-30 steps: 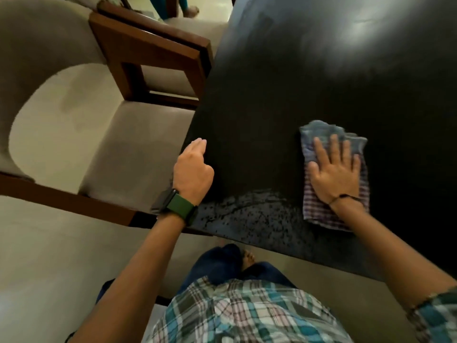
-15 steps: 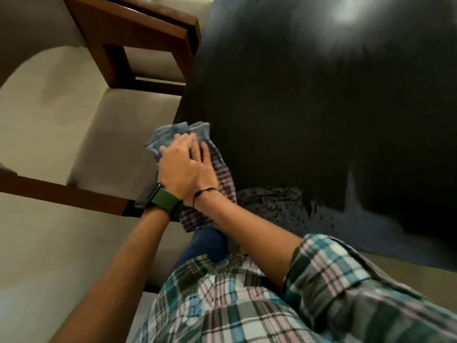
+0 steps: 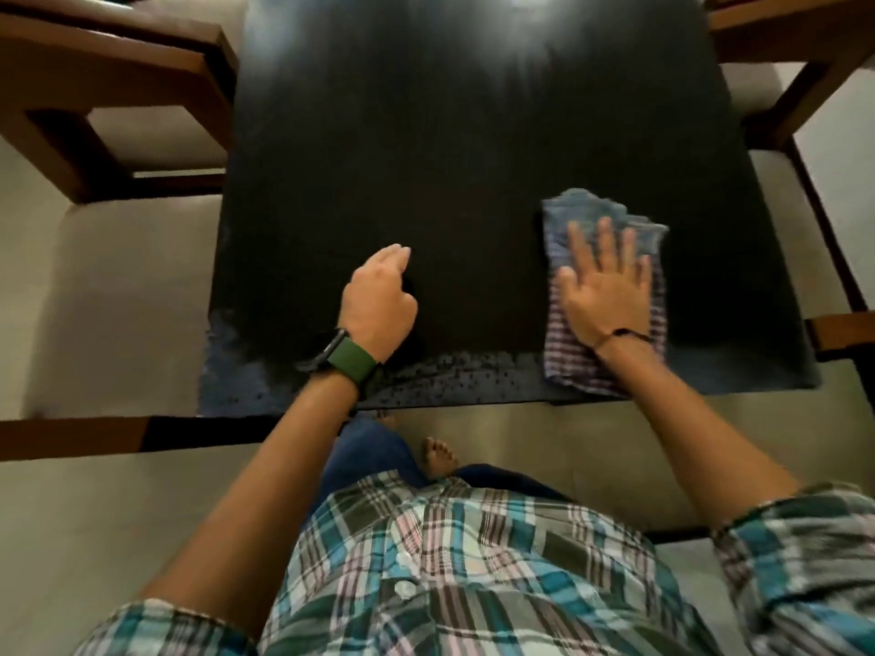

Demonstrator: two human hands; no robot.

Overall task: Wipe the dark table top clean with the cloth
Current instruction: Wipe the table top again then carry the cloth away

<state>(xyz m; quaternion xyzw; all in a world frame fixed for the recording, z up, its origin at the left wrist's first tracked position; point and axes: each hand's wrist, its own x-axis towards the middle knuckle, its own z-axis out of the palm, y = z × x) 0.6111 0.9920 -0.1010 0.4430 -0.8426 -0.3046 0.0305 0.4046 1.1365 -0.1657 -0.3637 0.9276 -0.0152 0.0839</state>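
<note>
Brown wood frames the chair point(image 3: 118, 87) at the far left, its pale seat tucked against the worktop's edge, out of the wiper's way. Next comes the worktop point(image 3: 473, 134) itself, dark and glossy, with a glare patch at the far end and a dull speckled band along the near edge; I judge that band to be residue not yet cleared. The left hand point(image 3: 379, 300), green-strapped watch point(image 3: 348, 359) on the wrist, rests on the surface near the middle of the near edge, its fingers point(image 3: 393, 255) loosely curled and holding nothing; it looks like a brace for the person leaning over. Well apart to the right, the right hand point(image 3: 603, 291) lies flat on the cloth point(image 3: 611, 220), fingers point(image 3: 603, 239) straight and slightly spread, pressing it down so that the whole palm drives it. The cloth, blue at its far end and checked nearer the body, sits on the right part of the worktop, its near hem reaching the speckled band. Another wooden chair point(image 3: 781, 49) stands at the far right. No container is in sight, no bowl or bucket, so I cannot tell whether the cloth is damp.
</note>
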